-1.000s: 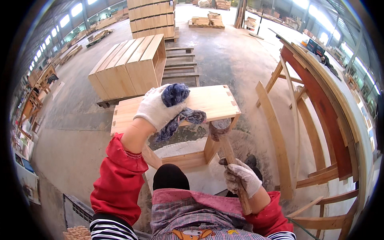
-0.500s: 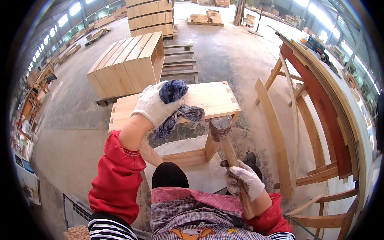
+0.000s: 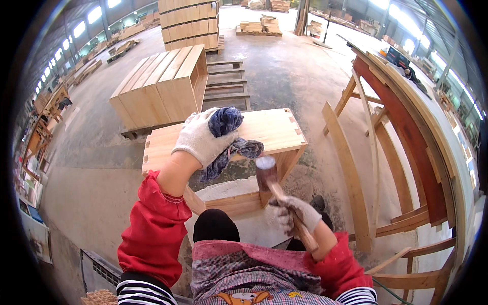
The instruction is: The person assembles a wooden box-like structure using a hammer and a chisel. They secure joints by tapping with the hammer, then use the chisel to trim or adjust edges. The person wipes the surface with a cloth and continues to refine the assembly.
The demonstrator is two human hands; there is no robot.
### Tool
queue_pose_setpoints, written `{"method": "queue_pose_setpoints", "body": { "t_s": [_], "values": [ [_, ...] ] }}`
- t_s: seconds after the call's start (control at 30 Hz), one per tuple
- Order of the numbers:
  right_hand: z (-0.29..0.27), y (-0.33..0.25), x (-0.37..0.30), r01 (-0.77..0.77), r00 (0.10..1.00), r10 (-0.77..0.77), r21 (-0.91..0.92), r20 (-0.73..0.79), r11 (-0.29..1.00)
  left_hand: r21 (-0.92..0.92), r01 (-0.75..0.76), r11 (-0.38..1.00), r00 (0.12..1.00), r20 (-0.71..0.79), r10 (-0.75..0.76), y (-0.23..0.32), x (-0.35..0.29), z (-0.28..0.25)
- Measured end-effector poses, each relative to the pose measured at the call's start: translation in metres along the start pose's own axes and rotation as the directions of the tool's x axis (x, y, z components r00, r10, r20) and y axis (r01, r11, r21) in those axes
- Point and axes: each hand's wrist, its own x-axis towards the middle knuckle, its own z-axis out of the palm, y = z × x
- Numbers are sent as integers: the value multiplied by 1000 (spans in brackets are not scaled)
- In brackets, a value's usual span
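Note:
My left hand [image 3: 200, 138], in a white work glove, is closed on a crumpled dark blue rag [image 3: 226, 122] above the front edge of a wooden box frame [image 3: 274, 126]. Part of the rag hangs over that edge. The frame is pale wood with interlocking corner joints, and its open side faces me. In a worn white glove, my right hand [image 3: 301, 216] grips the wooden handle of a mallet [image 3: 267, 179]. Its dark, round head is tilted with a pale striking face upward, in front of the frame's right part. I cannot tell whether the head touches the wood.
Finished wooden boxes [image 3: 157, 84] lie on a pallet [image 3: 227, 84] beyond the frame, with a taller stack [image 3: 189, 25] behind them. A long workbench [image 3: 401, 96] runs along the right, and planks [image 3: 348, 173] lean against it. My knee [image 3: 216, 225] is close to the frame.
My right hand has shifted a little left and up, and the mallet's head has swung from the frame's right corner down and left. My left hand has moved slightly right with the rag.

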Motion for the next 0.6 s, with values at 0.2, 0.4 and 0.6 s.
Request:
{"method": "queue_pose_setpoints", "body": {
  "t_s": [0.2, 0.4, 0.6],
  "values": [
    [15, -41, 34, 265, 938, -260, 11, 228, 964, -24, -20, 1000, 998, -64, 18, -1, -1, 5],
    [5, -23, 28, 47, 991, -47, 4, 128, 999, -42, -38, 998, 996, -85, 34, -6, 0, 9],
    [-2, -42, 36, 321, 916, -306, -19, 258, 947, -51, -17, 999, 995, -95, 12, -2, -1, 8]
  ]
}}
